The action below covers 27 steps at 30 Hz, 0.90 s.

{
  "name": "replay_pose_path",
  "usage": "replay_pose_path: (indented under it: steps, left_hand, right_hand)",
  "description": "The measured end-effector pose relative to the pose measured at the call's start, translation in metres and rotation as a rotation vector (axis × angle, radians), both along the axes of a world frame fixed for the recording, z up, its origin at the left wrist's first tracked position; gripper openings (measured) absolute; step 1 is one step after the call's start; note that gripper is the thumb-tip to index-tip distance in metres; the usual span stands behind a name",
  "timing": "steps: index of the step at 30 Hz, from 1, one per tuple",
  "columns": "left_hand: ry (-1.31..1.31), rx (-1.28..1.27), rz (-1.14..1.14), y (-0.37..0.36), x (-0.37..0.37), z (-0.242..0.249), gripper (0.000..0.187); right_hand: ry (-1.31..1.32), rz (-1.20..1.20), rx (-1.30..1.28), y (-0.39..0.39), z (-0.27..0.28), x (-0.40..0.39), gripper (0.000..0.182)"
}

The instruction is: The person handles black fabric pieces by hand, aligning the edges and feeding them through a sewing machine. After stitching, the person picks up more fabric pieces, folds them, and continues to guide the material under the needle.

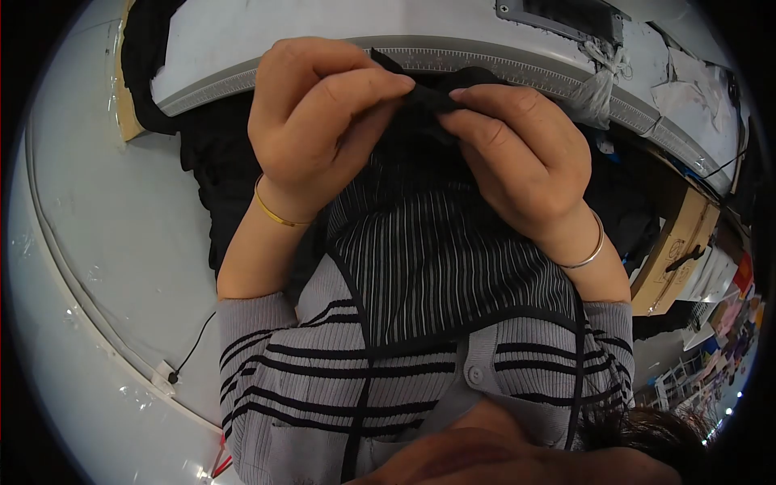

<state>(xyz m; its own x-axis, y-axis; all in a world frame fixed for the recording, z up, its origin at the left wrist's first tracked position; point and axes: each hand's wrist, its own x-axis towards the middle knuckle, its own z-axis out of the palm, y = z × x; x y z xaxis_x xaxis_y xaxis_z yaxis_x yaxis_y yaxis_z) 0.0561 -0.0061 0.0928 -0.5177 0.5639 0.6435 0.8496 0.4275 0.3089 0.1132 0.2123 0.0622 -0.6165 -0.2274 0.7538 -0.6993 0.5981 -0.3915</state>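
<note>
Both hands are raised at chest height over the table's front edge, pinching a piece of black fabric (pixel 430 100) between them. My left hand (pixel 319 109) grips it by the fingertips and thumb, and a small dark corner sticks up beside those fingers. A short way to the right, my right hand (pixel 521 145) pinches the other part, its lower fingers curled out of sight. The fabric's lower part blends into the dark cloth behind, so its full shape cannot be made out. A striped apron (pixel 453 267) covers my chest below the hands.
A ruler strip (pixel 533 74) runs along the edge of the white table (pixel 339 18). More black cloth (pixel 212 153) hangs at the left. A tied plastic bag (pixel 598 89) hangs at the table edge. Cardboard boxes (pixel 675 250) stand at the right; a cable (pixel 194 343) hangs lower left.
</note>
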Motion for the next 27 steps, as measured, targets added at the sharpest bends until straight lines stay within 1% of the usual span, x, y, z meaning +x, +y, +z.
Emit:
replay_pose_path:
  steps: [1, 2, 3, 5, 6, 7, 8, 9, 10, 12, 13, 15, 16, 18, 19, 21, 22, 24, 25, 27]
  left_hand:
    - [-0.197, 0.094, -0.049, 0.005, 0.0, 0.001, 0.023]
    - [-0.393, 0.188, -0.097, 0.008, 0.0, 0.001, 0.021]
    - [-0.393, 0.188, -0.097, 0.008, 0.003, 0.0, 0.021]
    - [-0.979, 0.358, -0.04, 0.005, 0.014, 0.0, 0.015]
    - [-0.98, 0.359, -0.037, 0.005, 0.015, 0.002, 0.015]
    - [-1.127, 0.396, -0.001, 0.005, 0.015, 0.005, 0.015]
    - [-1.275, 0.432, 0.035, 0.005, 0.015, 0.007, 0.015]
    - [-1.276, 0.432, 0.035, 0.005, 0.016, 0.006, 0.015]
    - [-1.312, 0.462, 0.047, 0.007, 0.016, 0.005, 0.016]
    - [-1.349, 0.489, 0.056, 0.009, 0.015, 0.004, 0.016]
    - [-1.369, 0.511, 0.047, 0.01, 0.015, 0.002, 0.016]
    - [-1.387, 0.532, 0.039, 0.009, 0.014, 0.002, 0.017]
    - [-1.348, 0.513, 0.054, 0.009, 0.014, 0.002, 0.017]
    - [-1.307, 0.496, 0.075, 0.005, 0.009, 0.002, 0.016]
    - [-1.3, 0.482, 0.085, 0.0, 0.004, 0.002, 0.016]
    - [-1.292, 0.469, 0.094, -0.008, -0.006, 0.0, 0.016]
    - [-1.283, 0.473, 0.053, -0.011, -0.01, -0.002, 0.017]
    - [-1.276, 0.475, 0.01, -0.016, -0.016, -0.005, 0.018]
    - [-1.274, 0.454, 0.043, -0.018, -0.017, -0.008, 0.018]
    - [-1.275, 0.429, 0.074, -0.014, -0.015, -0.008, 0.019]
  right_hand:
    - [-0.001, -0.002, 0.0, 0.0, 0.001, 0.001, 0.019]
    - [-0.128, 0.004, -0.079, 0.0, 0.003, 0.002, 0.017]
    - [-0.255, 0.012, -0.158, 0.0, 0.006, 0.004, 0.016]
    - [-0.307, 0.024, -0.188, 0.004, 0.012, 0.004, 0.018]
    - [-0.358, 0.035, -0.22, 0.006, 0.015, 0.004, 0.022]
    - [-0.36, 0.037, -0.221, 0.009, 0.019, 0.005, 0.022]
    - [-0.482, 0.149, -0.202, 0.013, 0.023, 0.006, 0.021]
    - [-0.603, 0.261, -0.181, 0.015, 0.026, 0.007, 0.02]
    - [-0.605, 0.258, -0.181, 0.014, 0.028, 0.007, 0.02]
    - [-0.81, 0.543, -0.336, 0.01, 0.032, 0.006, 0.016]
    - [-0.81, 0.541, -0.335, 0.008, 0.033, 0.007, 0.016]
    - [-0.909, 0.386, -0.404, 0.005, 0.034, 0.009, 0.012]
    - [-0.909, 0.387, -0.404, 0.006, 0.033, 0.01, 0.012]
    - [-0.792, 0.447, -0.317, 0.008, 0.03, 0.01, 0.009]
    - [-0.793, 0.45, -0.317, 0.007, 0.028, 0.012, 0.009]
    - [-0.893, 0.583, -0.335, 0.006, 0.027, 0.018, 0.008]
    - [-0.892, 0.582, -0.334, 0.005, 0.026, 0.019, 0.008]
    - [-0.945, 0.612, -0.37, 0.003, 0.026, 0.021, 0.008]
    - [-0.944, 0.61, -0.372, 0.003, 0.027, 0.021, 0.008]
    - [-0.907, 0.714, -0.489, 0.001, 0.029, 0.021, 0.009]
